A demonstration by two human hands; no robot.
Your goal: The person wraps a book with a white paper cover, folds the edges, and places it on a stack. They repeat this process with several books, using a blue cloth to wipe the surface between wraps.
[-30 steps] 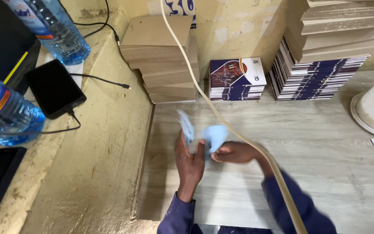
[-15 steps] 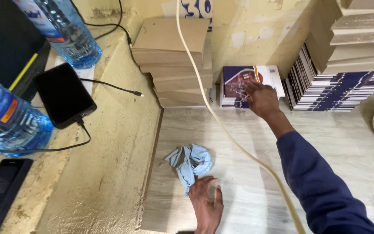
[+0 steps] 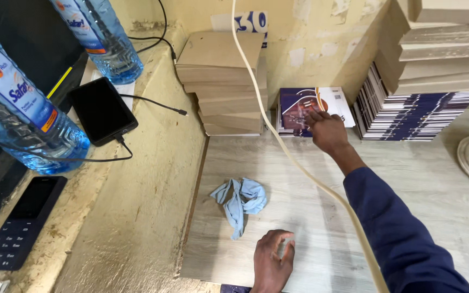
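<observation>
The printed booklets in the short purple-and-white stack against the wall are what the right hand now reaches, its fingers spread loosely over the top cover and not yet closed on anything. A second ago both hands were together working the blue cloth; that cloth has since been let go and lies crumpled on the tabletop, apart from both hands. The left hand rests near the front edge, curled loosely and holding nothing that can be seen, just beside the cloth's tail. So the cloth work looks finished and the top booklet is the next thing in hand. A cream cable hangs across the view. Brown cardboard boxes stand left of the booklets.
</observation>
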